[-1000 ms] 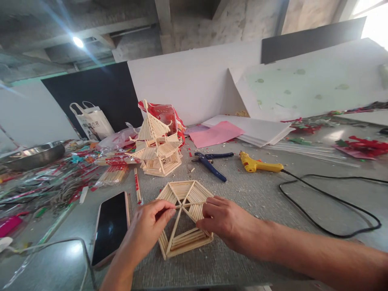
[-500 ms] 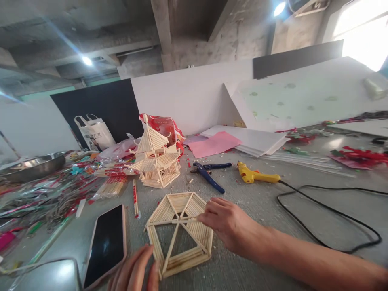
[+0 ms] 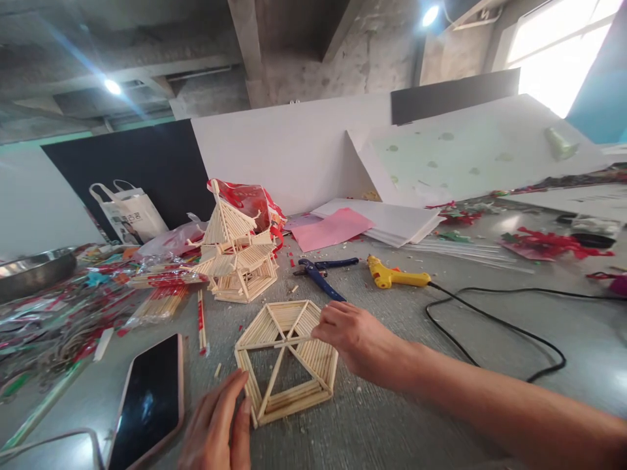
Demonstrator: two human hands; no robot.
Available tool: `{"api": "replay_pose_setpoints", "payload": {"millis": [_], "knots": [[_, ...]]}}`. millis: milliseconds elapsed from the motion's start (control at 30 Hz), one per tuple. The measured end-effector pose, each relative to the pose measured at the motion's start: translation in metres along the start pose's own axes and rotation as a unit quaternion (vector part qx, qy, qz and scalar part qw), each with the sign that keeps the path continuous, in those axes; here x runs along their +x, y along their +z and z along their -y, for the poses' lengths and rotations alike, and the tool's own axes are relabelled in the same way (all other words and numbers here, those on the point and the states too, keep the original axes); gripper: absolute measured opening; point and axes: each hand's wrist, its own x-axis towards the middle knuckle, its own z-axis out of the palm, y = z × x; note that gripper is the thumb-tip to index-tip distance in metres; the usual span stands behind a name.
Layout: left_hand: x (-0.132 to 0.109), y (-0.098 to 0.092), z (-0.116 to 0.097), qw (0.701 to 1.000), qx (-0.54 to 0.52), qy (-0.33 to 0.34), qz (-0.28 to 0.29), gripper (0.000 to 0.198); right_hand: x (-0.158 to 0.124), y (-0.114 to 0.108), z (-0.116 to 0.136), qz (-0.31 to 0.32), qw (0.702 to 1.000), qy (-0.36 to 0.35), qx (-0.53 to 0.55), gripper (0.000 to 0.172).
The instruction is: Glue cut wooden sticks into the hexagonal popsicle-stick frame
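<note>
An octagonal frame of thin wooden sticks (image 3: 296, 403) lies flat on the table, with spokes meeting near its middle. Some of its wedges are filled with rows of sticks; the front left one is hollow. My right hand (image 3: 347, 336) reaches over the right side, thumb and fingers pinched on the end of a stick (image 3: 294, 341) lying along a spoke. My left hand (image 3: 218, 421) is by the frame's left edge, fingers stretched and thumb apart, fingertips at the rim. Behind the frame stands a small stick pagoda (image 3: 235, 261) with tiered roofs.
A phone (image 3: 149, 398) lies left of my left hand. Blue-handled cutters (image 3: 321, 277) and a yellow glue gun (image 3: 399, 274) with a black cord (image 3: 470, 356) are behind my right hand. Bagged sticks (image 3: 157, 307), a metal bowl (image 3: 36, 273) and pink paper (image 3: 330, 228) lie farther back.
The view has turned right, so things appear farther left. My right hand keeps its pinch on the stick. A short stick piece beside my left hand has come into sight.
</note>
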Motion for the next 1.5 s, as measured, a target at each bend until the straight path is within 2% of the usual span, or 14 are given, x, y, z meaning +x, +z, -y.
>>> {"api": "replay_pose_setpoints", "payload": {"millis": [167,300,500,767,1033,1500], "knots": [[0.025,-0.018,-0.007,0.997,0.048,0.038,-0.037,0.028,0.001,-0.01,-0.003,0.026,0.999,-0.029,-0.02,0.022],[0.034,-0.018,-0.017,0.997,0.034,0.049,-0.056,0.024,0.0,-0.007,-0.001,0.035,0.996,-0.076,-0.037,0.019],[0.023,-0.003,-0.013,0.998,0.01,0.045,-0.039,0.023,0.0,-0.005,0.001,0.057,0.991,-0.112,-0.055,0.014],[0.021,-0.001,-0.008,0.998,-0.069,-0.011,0.004,0.023,0.001,-0.006,0.007,0.08,0.989,-0.12,-0.047,0.014],[0.017,0.002,-0.007,0.998,-0.063,-0.004,0.001,0.022,-0.002,0.005,0.011,0.072,0.989,-0.128,-0.028,0.014],[0.018,0.003,-0.007,0.998,-0.055,0.005,0.024,0.021,0.001,0.002,0.016,0.084,0.988,-0.123,-0.023,0.01]]}}
